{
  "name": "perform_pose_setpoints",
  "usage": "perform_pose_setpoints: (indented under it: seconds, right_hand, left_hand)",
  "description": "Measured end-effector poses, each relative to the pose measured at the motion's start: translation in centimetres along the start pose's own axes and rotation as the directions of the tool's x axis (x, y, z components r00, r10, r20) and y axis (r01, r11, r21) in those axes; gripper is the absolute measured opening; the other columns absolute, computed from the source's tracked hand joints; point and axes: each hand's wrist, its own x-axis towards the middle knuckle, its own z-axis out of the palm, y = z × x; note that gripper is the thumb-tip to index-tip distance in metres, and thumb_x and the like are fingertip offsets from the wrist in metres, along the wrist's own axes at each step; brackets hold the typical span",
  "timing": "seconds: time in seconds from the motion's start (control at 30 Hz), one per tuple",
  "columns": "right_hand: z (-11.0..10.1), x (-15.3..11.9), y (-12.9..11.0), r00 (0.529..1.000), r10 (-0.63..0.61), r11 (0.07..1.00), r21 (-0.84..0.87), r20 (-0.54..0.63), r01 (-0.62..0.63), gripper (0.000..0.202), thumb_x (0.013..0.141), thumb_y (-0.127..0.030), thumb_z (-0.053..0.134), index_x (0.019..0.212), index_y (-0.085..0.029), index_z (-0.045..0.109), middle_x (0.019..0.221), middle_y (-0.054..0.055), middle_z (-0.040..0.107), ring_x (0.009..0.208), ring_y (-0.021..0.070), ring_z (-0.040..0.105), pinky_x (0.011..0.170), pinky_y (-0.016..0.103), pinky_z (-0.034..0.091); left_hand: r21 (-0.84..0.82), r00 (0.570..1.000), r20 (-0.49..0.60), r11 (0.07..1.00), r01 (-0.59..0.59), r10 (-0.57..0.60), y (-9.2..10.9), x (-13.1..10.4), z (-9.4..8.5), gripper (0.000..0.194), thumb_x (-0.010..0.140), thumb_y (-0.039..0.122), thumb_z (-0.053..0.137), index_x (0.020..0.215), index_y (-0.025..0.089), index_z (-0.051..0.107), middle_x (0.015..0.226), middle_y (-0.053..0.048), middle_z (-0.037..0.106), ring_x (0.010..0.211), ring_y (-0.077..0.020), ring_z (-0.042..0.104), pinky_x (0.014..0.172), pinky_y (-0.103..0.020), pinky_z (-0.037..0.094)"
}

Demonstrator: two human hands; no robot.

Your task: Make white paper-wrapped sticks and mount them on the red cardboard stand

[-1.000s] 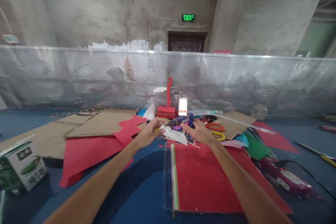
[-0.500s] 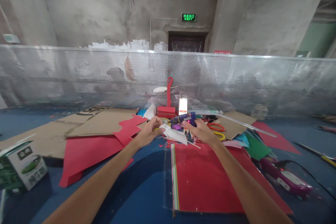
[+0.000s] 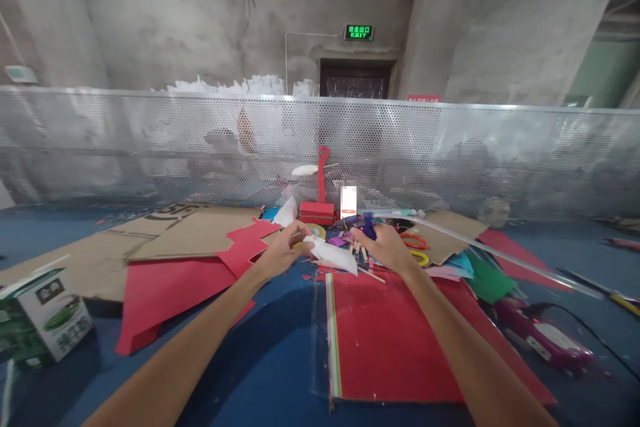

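My left hand (image 3: 287,250) is closed, pinching one end of a white leaf-shaped piece (image 3: 337,257) whose material I cannot make out. A thin stick (image 3: 373,275) pokes out past the piece's lower right. In my right hand (image 3: 387,247) is a dark blue glue gun (image 3: 369,223), its nozzle pointing left, above and apart from the white piece. A long clear rod (image 3: 475,237) runs rightward from near the gun's back. Behind the hands stands a red paper form (image 3: 323,177) with a tall curled neck on a boxy base, and a white oval piece (image 3: 304,171) beside the neck.
Red sheets (image 3: 395,340) lie in front of my right hand. Cardboard (image 3: 195,233) and red paper cuttings (image 3: 245,240) spread to the left, near a green-white carton (image 3: 47,313). Scissors with orange and yellow handles (image 3: 419,258), a lit phone (image 3: 349,201) and a purple corded device (image 3: 550,340) are around.
The glue gun in my right hand has shifted slightly right and up, away from the white piece. The clear rod now reaches further right. My left hand stays nearly still.
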Motion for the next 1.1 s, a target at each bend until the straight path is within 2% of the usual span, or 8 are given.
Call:
perform_pose_setpoints:
  seconds: [0.3,0.43,0.53,0.67,0.8,0.9,0.97,1.1]
  right_hand:
    - [-0.2,0.3,2.0,0.997,0.069,0.997,0.047,-0.03,-0.068,0.042,0.088,-0.057,0.051,0.074,-0.02,0.063,0.07,0.007,0.067,0.075,0.0246,0.065,0.066,0.029,0.044]
    - [-0.2,0.3,2.8,0.979,0.183,0.948,0.246,0.093,-0.201,0.044,0.089,-0.06,0.048,0.068,-0.021,0.052,0.048,-0.002,0.049,0.047,0.0172,0.052,0.05,0.027,0.04]
    - [-0.2,0.2,3.1,0.951,0.245,0.865,0.4,0.19,-0.303,0.044,0.089,-0.061,0.049,0.068,-0.022,0.047,0.044,-0.005,0.043,0.04,0.0132,0.044,0.044,0.025,0.036]
    - [0.2,0.1,3.9,0.916,0.304,0.767,0.503,0.263,-0.399,0.03,0.085,-0.047,0.061,0.076,-0.021,0.048,0.049,-0.005,0.047,0.042,0.0106,0.042,0.041,0.023,0.034]
    - [1.0,0.2,4.5,0.899,0.347,0.789,0.435,0.267,-0.434,0.025,0.078,-0.033,0.067,0.08,-0.021,0.045,0.055,-0.005,0.053,0.048,0.011,0.048,0.045,0.022,0.037]
    - [1.6,0.2,4.0,0.929,0.276,0.856,0.375,0.247,-0.354,0.023,0.081,-0.035,0.065,0.085,-0.02,0.048,0.058,-0.003,0.056,0.052,0.0132,0.053,0.05,0.024,0.041]
    - [1.7,0.1,3.4,0.933,0.158,0.889,0.365,0.322,-0.277,0.024,0.083,-0.04,0.064,0.086,-0.019,0.052,0.06,-0.002,0.057,0.052,0.014,0.053,0.051,0.026,0.042]
    - [1.0,-0.4,2.5,0.837,-0.096,0.888,0.426,0.538,-0.173,0.03,0.078,-0.044,0.071,0.081,-0.018,0.057,0.066,-0.001,0.058,0.059,0.0141,0.053,0.055,0.026,0.042]
  left_hand:
    - [0.045,0.996,-0.088,0.999,0.001,0.003,1.2,0.1,-0.4,0.032,0.082,0.044,0.069,0.095,0.019,0.054,0.085,-0.001,0.065,0.077,-0.0149,0.064,0.067,-0.025,0.052]
    - [0.06,0.997,-0.077,0.998,-0.024,0.029,1.4,0.2,-0.2,0.029,0.079,0.04,0.072,0.09,0.018,0.057,0.09,-0.002,0.065,0.081,-0.0155,0.064,0.069,-0.027,0.054]
    - [0.073,0.998,-0.062,0.997,-0.025,0.03,1.2,0.2,-0.2,0.028,0.079,0.039,0.073,0.09,0.017,0.058,0.091,-0.002,0.064,0.082,-0.0161,0.064,0.07,-0.027,0.055]
    - [0.028,0.997,-0.069,0.999,-0.025,0.027,1.5,0.3,-0.2,0.03,0.076,0.039,0.075,0.09,0.017,0.059,0.09,-0.002,0.066,0.08,-0.0155,0.065,0.069,-0.027,0.055]
    - [-0.01,0.992,-0.126,1.0,-0.003,0.002,2.2,0.1,-0.2,0.032,0.075,0.04,0.076,0.091,0.017,0.059,0.077,0.0,0.065,0.068,-0.0133,0.063,0.061,-0.024,0.053]
    - [-0.069,0.978,-0.205,0.998,0.015,-0.029,1.9,0.1,-0.3,0.033,0.074,0.039,0.077,0.092,0.018,0.058,0.072,0.003,0.063,0.06,-0.0099,0.059,0.053,-0.019,0.048]
    - [-0.138,0.965,-0.256,0.99,0.015,-0.051,1.4,0.3,-0.5,0.034,0.074,0.04,0.078,0.092,0.019,0.058,0.072,0.004,0.063,0.056,-0.008,0.057,0.048,-0.016,0.043]
    - [-0.321,0.915,-0.401,0.941,-0.109,-0.031,0.7,1.0,-1.2,0.033,0.072,0.037,0.08,0.088,0.019,0.058,0.09,0.002,0.064,0.075,-0.009,0.064,0.065,-0.017,0.053]
